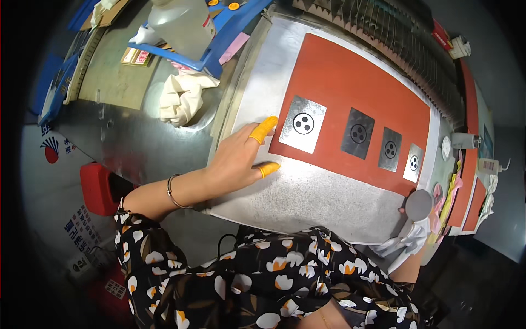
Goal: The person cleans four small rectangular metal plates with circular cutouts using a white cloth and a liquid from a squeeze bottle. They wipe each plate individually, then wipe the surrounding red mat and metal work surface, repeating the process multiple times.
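My left hand (233,159) wears yellow finger cots on the index finger and thumb. Those two digits are spread apart, with nothing between them. The index fingertip is by the left edge of a red-brown mat (361,71), close to a silver metal plate (315,140) with a black round emblem. Three more such plates lie in a row to the right: two darker plates (365,151) (389,163) and a light plate (419,174). At the mat's near right corner, my right hand (401,210) grips a grey round disc (419,205). White cloth (408,241) covers most of that hand.
A metal work surface (307,192) lies under the mat. Racks of thin sheets (383,38) stand behind it. To the left are a crumpled white cloth (183,98) and a blue tray (219,60) with a clear jug (181,24). Bottles (464,141) (487,165) stand right.
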`<state>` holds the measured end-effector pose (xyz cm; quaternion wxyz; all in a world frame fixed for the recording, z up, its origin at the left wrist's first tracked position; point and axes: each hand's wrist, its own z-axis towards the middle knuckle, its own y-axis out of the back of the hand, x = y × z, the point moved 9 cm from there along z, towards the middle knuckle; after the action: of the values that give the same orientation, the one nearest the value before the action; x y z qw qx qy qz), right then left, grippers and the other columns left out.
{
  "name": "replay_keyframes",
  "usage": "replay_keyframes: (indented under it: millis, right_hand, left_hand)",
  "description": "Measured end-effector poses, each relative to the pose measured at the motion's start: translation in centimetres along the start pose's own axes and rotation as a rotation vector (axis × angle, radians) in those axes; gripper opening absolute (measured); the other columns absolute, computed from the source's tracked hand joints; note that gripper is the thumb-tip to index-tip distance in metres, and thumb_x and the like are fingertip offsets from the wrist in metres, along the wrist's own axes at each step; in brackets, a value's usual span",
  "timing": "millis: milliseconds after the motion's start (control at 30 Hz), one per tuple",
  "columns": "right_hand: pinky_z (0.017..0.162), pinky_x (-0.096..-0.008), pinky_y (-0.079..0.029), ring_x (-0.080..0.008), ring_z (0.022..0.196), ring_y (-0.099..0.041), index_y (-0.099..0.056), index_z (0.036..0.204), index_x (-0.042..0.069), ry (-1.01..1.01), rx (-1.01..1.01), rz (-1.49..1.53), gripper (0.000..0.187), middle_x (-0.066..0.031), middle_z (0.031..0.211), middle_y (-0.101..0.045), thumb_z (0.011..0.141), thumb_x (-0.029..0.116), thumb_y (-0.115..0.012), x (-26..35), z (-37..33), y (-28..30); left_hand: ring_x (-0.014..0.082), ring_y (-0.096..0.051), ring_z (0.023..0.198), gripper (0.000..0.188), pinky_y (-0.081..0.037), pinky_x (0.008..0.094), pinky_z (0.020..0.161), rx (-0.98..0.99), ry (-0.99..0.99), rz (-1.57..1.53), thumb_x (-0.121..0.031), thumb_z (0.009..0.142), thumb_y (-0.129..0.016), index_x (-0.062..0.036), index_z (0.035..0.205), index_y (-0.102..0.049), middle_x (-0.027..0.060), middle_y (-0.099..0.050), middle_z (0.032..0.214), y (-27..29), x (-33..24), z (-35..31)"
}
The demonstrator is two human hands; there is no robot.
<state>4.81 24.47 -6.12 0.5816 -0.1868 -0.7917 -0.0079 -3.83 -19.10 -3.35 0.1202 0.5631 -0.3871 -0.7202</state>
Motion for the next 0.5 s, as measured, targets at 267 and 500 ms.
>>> replay_keyframes:
  millis: [267, 500]
  right_hand:
    - [0.076, -0.0533, -0.051, -0.0358, 0.083, -0.060, -0.051, 0.105, -0.001, 0.013, -0.035, 0.025, 0.029, -0.0155, 0.094, -0.058, 0.088, 0.024, -0.053, -1.2, 0.4, 0.3]
    - [0.079, -0.0550, -0.051, -0.0369, 0.087, -0.059, -0.051, 0.107, -0.001, 0.050, -0.039, 0.008, 0.030, -0.0160, 0.098, -0.058, 0.089, 0.023, -0.052, -1.7, 1.9, 0.9]
  left_hand:
    - [0.0257, -0.053, 0.079, 0.085, -0.046, 0.0358, 0.071, -0.036, -0.162, 0.183, -0.025, 0.064, -0.079, -0.0045, 0.133, -0.034, 0.0104, -0.053, 0.098, 0.0, -0.3, 2.1]
    - [0.0248, -0.055, 0.079, 0.087, -0.048, 0.0352, 0.066, -0.068, -0.128, 0.199, -0.020, 0.061, -0.080, -0.0057, 0.133, -0.035, 0.0091, -0.056, 0.097, 0.1, -0.3, 2.7]
